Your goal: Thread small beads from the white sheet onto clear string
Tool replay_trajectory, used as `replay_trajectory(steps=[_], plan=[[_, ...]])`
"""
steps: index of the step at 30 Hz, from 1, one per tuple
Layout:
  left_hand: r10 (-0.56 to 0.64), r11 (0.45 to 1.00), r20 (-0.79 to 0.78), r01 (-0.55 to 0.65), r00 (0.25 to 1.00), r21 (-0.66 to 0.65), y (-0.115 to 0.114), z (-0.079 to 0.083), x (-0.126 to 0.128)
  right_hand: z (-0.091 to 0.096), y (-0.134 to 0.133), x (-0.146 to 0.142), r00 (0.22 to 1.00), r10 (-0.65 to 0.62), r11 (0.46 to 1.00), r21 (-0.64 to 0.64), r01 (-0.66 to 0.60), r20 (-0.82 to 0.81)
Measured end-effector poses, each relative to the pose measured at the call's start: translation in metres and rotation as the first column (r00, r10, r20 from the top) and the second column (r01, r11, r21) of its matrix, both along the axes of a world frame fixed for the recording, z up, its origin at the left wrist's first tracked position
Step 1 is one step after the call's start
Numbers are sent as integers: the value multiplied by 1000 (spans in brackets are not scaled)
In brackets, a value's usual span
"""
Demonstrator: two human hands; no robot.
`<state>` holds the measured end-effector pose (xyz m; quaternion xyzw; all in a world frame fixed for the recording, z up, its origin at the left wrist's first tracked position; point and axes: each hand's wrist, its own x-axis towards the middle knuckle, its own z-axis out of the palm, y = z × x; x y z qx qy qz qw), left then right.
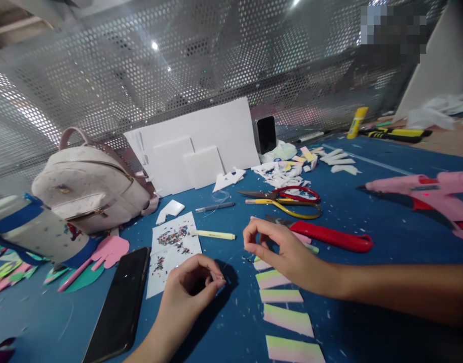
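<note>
My left hand (191,292) is closed in a pinch above the blue table, with something tiny at the fingertips that I cannot make out. To its right, my right hand (288,252) also has thumb and forefinger brought together; whatever they hold is too small to see. A faint thin line, perhaps clear thread, shows between the two hands. Small dark and coloured beads (173,236) lie on a creased white paper (193,222) beyond my left hand. Below my right hand is a column of green-to-pink strips (288,319).
A black phone (120,307) lies at left, near a pale backpack (91,181). Scissors (280,196), a red utility knife (333,236) and a yellow highlighter (215,235) lie mid-table. A pink glue gun (424,189) is at right. White boards (227,131) lean at the back, beside foam scraps (282,176).
</note>
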<state>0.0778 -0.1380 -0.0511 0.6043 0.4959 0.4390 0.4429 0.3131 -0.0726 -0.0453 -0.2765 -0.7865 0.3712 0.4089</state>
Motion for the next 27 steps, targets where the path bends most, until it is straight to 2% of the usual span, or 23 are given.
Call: replay_trajectory(steps=[6, 15, 20, 27], plan=[[13, 1000, 24, -13, 1000, 12, -1, 1, 0, -1, 0, 0, 999, 2, 1000, 0, -2, 37], [26, 999, -5, -26, 1000, 42, -2, 11, 2, 1, -1, 1, 998, 17, 999, 43, -19, 55], [23, 996, 4, -23, 1000, 85, -1, 6, 0, 1, -2, 1, 998, 11, 995, 100, -17, 58], [36, 990, 15, -37, 999, 137, 1, 4, -1, 1, -1, 0, 998, 20, 995, 94, -26, 61]])
